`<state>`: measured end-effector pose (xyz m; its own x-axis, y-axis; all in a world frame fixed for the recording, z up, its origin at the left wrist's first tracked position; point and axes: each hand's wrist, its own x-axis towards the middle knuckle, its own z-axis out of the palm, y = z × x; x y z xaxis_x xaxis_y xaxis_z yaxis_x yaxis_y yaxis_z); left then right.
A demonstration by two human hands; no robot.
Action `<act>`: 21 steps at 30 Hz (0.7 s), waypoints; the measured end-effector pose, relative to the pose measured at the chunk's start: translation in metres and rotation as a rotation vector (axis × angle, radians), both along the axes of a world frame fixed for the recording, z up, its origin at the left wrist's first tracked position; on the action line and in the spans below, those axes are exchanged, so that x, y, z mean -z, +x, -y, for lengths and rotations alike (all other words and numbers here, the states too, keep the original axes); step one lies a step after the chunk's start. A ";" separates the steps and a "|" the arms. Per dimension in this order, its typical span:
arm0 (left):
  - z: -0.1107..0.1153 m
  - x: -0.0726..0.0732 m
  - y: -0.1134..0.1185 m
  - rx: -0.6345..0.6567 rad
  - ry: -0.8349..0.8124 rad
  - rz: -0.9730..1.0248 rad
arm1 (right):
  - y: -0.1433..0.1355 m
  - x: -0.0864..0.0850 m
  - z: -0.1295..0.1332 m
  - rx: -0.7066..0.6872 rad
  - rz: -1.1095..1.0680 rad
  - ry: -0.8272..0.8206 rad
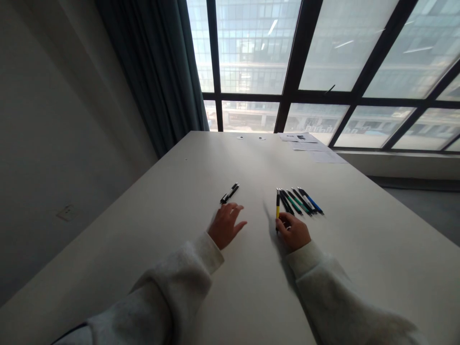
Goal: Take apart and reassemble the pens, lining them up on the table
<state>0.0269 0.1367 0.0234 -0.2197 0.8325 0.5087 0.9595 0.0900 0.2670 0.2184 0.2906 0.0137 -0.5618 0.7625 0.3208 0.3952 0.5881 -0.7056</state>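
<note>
Pinched in the fingers of my right hand [293,232] is a yellow and black pen [278,206], pointing away from me. Just right of it, several pens lie side by side in a slanted row: black ones, a green pen [294,203] and a blue pen [312,201] among them. My left hand [226,225] is held with fingers apart and nothing in it. Right beyond its fingertips lies a black pen [230,193], perhaps two close together; I cannot tell if the hand touches it.
The white table [161,211] stretches to a large window with dark frames [251,97]. Sheets of paper [305,144] lie at its far right corner, and two small white pieces sit near the far edge. A dark curtain [158,72] hangs at the left.
</note>
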 end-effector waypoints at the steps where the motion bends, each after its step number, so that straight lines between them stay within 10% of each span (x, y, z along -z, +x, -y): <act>1: -0.001 0.002 -0.009 -0.093 -0.011 -0.005 | 0.000 0.001 -0.005 0.030 0.028 0.055; 5: -0.003 0.009 -0.028 -0.282 -0.093 -0.022 | 0.001 0.007 -0.016 0.064 0.103 0.226; 21: 0.000 0.002 -0.016 -0.169 -0.036 0.020 | 0.007 -0.010 -0.003 0.099 0.517 0.171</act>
<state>0.0110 0.1368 0.0210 -0.3683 0.8004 0.4730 0.9243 0.2600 0.2795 0.2259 0.2939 0.0234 -0.6075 0.7807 0.1462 0.7237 0.6199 -0.3032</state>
